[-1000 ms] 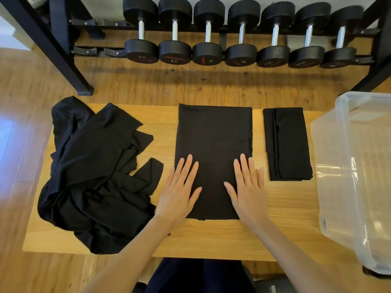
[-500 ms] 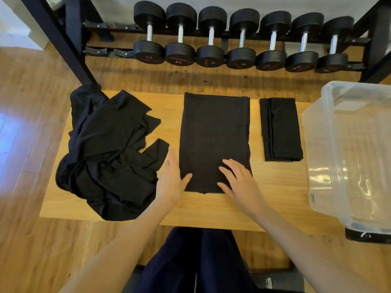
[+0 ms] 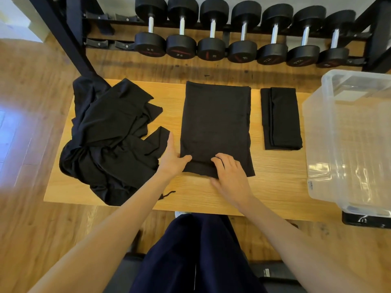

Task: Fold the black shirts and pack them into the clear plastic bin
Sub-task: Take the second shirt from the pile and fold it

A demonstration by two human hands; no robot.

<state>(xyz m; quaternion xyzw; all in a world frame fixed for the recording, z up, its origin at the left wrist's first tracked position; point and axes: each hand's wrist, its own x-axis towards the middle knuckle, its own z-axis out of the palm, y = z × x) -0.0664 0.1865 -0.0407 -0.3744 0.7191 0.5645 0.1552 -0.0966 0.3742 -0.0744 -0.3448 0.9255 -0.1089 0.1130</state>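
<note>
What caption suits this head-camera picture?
Both hands, left and right, grip the half-folded black shirt's near edge.

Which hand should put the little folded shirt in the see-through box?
Probably the right hand: the folded shirt and clear plastic bin both lie on its side.

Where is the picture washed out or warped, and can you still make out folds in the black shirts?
Head view: window glare bleaches the floor at far left; reflections streak the clear plastic bin; wide-angle bending curves the dumbbell rack. The shirt pile shows creases, the flat shirt reads nearly uniform black.
</note>
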